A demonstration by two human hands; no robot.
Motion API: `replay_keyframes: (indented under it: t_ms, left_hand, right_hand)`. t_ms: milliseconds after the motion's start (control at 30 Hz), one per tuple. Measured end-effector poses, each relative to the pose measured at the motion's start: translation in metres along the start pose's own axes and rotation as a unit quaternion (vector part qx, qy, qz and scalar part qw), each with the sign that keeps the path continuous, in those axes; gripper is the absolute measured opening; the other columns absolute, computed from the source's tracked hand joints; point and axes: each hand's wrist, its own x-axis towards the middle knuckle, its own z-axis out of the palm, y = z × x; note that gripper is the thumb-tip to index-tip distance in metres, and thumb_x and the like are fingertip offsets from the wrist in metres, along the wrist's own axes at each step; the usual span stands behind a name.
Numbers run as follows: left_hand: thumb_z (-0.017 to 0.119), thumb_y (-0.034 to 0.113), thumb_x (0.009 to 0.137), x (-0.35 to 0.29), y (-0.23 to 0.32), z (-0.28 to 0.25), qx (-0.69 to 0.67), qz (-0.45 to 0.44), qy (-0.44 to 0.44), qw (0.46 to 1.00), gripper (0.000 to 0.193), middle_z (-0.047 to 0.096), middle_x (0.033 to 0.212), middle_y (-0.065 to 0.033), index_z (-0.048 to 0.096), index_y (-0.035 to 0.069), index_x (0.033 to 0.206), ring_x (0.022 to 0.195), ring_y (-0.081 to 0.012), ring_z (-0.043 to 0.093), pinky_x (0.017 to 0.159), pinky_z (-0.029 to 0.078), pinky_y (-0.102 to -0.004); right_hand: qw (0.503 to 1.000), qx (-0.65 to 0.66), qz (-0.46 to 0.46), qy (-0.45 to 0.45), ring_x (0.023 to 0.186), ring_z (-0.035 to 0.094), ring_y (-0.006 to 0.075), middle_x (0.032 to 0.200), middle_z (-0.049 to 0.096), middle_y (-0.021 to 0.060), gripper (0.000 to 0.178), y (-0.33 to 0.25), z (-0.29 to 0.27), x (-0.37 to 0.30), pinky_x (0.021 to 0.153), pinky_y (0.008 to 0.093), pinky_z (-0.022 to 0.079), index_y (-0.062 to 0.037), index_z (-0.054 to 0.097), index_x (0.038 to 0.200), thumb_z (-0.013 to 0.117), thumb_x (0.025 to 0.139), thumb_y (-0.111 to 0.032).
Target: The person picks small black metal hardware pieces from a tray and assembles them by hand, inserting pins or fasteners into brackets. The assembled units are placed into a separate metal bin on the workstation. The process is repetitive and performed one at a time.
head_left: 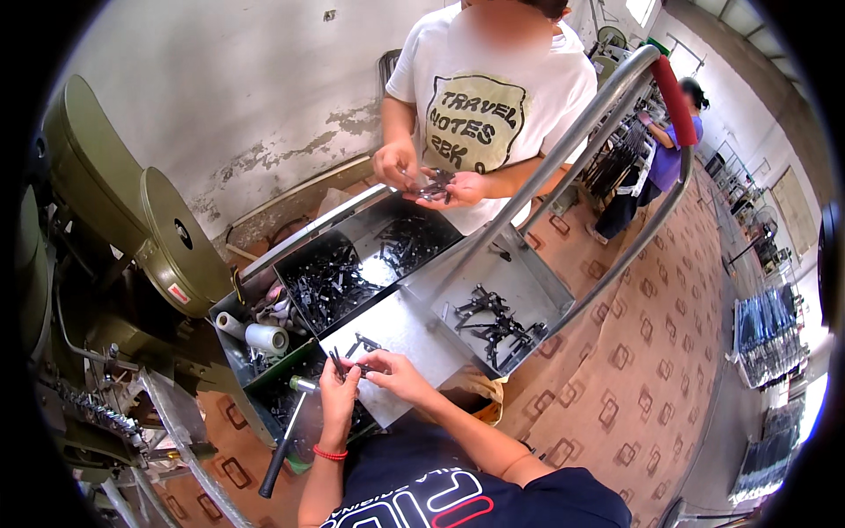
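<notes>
Near the lower centre of the frame, above a smooth grey sheet-metal plate (414, 339), held a slender dark metal piece (336, 361) between both bare hands: pinched narrowly by thumb and fingers of the left hand (337, 392), with a red beaded bracelet (329, 454) at its wrist, and gripped too by the curled, close-set fingers of the right hand (393, 378). Could not tell the full outline beneath the fingertips. Judged it light, stiff and unlikely to break, perhaps slick if oiled; best taken at the thicker middle, clear of the thin projecting ends.

Just beyond the hands, saw another narrow dark metal part (363, 343) lying on the plate. Left of centre, found a tangled heap of thin black parts (330, 286) inside a deep, straight-walled metal bin (378, 267). Right of centre, noted a flat-floored, pale grey tray (532, 275) with a looser cluster of jointed, bar-like black parts (493, 321). At lower left, made out a hammer with a slim black handle (280, 456), and above it smooth white cylindrical rolls (267, 338). Toward top centre, noticed similar dark parts (436, 187) gathered in a co-worker's hands (464, 189). At upper right, traced a bent, polished metal-tube handle (607, 103) with a red sleeve (674, 101)
</notes>
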Motion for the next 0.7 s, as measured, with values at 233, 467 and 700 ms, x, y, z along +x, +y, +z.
replay_keyframes:
  t_ms: [233,467,700]
  left_hand:
    - [0.054,0.006,0.082,-0.004,0.009,0.0,-0.009,0.002,-0.009,1.0,0.006,0.05,0.07,0.0005,0.051,0.002,0.086,0.047,-0.0026,0.039,0.04,0.031,-0.0156]
    - [0.054,0.007,0.083,-0.004,0.008,-0.002,-0.019,0.015,0.021,0.999,0.006,0.049,0.07,0.0007,0.051,0.002,0.085,0.046,-0.0023,0.039,0.04,0.03,-0.0154]
    - [0.054,0.007,0.083,-0.009,0.017,0.0,-0.04,0.02,0.006,0.999,0.006,0.047,0.069,0.0014,0.05,0.004,0.086,0.047,-0.0024,0.037,0.041,0.029,-0.0158]
  right_hand:
    - [0.999,0.006,-0.052,0.011,0.086,0.052,0.0157,0.092,0.053,0.0069,0.014,0.004,0.003,-0.003,0.076,0.0277,0.042,-0.0033,0.058,0.089,0.056,0.075,-0.005]
    - [0.97,-0.181,-0.146,0.077,0.094,0.05,0.021,0.102,0.047,0.0111,0.008,-0.007,0.009,-0.006,0.08,0.0303,0.042,-0.0033,0.05,0.081,0.056,0.076,-0.008]
    - [0.993,-0.021,-0.022,0.114,0.096,0.051,0.0187,0.108,0.049,0.0104,0.027,0.002,0.005,-0.009,0.082,0.0306,0.044,-0.0019,0.046,0.104,0.051,0.078,-0.002]
